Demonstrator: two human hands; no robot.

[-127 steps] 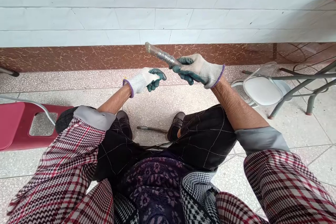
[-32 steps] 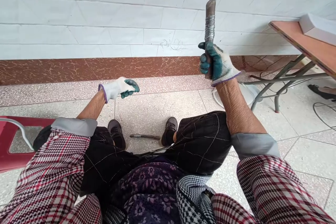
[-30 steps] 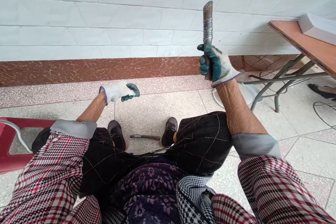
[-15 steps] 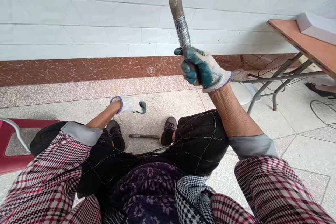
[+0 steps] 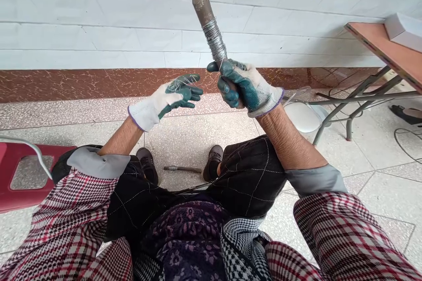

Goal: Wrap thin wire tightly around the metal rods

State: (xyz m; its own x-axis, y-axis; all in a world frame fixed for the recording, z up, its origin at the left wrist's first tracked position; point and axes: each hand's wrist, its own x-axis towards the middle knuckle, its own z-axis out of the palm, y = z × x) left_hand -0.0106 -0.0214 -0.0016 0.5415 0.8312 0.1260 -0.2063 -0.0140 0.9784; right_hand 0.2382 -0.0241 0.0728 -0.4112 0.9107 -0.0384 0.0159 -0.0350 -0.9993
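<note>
A thick brown stick [image 5: 201, 5] leans up and to the left in my right hand [image 5: 242, 85], which is gloved in white and green and wrapped around its lower part. Silvery wire [image 5: 215, 40] is coiled tightly around the stick just above the fist, and a thin strand runs down to my thumb and finger. My left hand [image 5: 180, 92], in a matching glove, hovers left of the stick without touching it. Its fingers are spread, with fine loose wire strands visible across them; whether these are gripped I cannot make out.
On the floor between my shoes lies a thinner stick [image 5: 183, 169] with wire around one end. A red plastic chair [image 5: 31, 173] is at the left. At the right stand a folding table [image 5: 382, 44] and a round white seat [image 5: 303, 116]. A tiled wall [image 5: 132, 13] rises ahead.
My left hand has risen from low near the floor towards the stick, and its fingers have spread. The right hand with the stick has shifted slightly left.
</note>
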